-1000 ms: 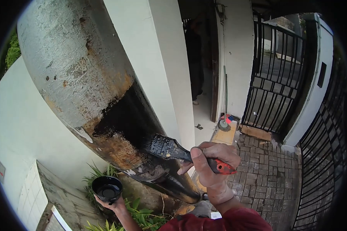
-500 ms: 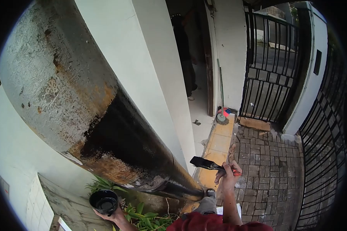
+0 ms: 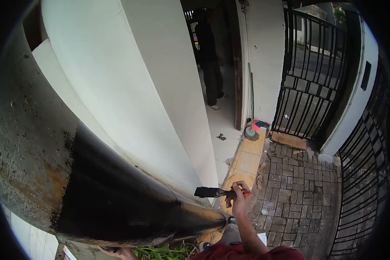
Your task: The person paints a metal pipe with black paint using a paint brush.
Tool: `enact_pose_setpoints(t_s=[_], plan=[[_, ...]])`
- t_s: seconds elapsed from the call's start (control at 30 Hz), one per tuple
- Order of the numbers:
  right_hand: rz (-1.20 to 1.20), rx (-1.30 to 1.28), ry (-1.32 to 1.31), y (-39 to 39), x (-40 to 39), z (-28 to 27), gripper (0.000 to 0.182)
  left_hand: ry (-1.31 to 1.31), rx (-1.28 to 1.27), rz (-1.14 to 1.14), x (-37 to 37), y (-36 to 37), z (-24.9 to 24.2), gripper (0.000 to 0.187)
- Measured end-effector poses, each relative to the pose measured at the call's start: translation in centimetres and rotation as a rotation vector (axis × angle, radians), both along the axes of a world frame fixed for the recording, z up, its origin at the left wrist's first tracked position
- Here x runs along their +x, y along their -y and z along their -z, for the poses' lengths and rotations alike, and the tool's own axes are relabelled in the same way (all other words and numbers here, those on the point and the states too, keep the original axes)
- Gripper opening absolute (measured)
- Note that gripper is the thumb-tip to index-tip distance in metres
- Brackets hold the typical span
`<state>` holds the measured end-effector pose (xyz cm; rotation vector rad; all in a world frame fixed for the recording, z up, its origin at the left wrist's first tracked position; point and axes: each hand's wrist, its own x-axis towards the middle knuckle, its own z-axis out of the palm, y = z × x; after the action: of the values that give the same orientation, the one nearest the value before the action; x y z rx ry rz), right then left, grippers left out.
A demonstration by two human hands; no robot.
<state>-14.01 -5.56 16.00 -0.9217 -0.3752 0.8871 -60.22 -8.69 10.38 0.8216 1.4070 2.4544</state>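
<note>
My right hand (image 3: 238, 197) is closed around the red handle of a paintbrush (image 3: 212, 192), whose black-coated bristles point left toward the pole. The thick round pole (image 3: 117, 190) rises from the ground to the upper left, coated glossy black in its middle and bare grey with rust stains above. At the bottom left my left hand (image 3: 119, 252) is partly hidden behind the pole. Only a dark sliver of the black bowl (image 3: 110, 249) shows at its fingers.
White wall panels (image 3: 156, 73) stand behind the pole. A person (image 3: 210, 60) is in the dark doorway. A long-handled round brush (image 3: 251, 132) leans by yellow tiles (image 3: 247, 161). Brick paving (image 3: 299, 186), a black gate (image 3: 310, 73) and green plants (image 3: 164, 252) surround the spot.
The view has shifted around the pole, which now covers most of the bowl and my left hand. My right hand and the paintbrush have moved left and slightly down.
</note>
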Motion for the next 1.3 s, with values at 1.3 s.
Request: enact_pose_setpoints(t_s=[1.3], plan=[[-1.103,0.526,-0.565,-26.4,2.8,1.2,0.027,-0.045,0.077,-0.266,16.3,-5.2,-1.5,0.068]])
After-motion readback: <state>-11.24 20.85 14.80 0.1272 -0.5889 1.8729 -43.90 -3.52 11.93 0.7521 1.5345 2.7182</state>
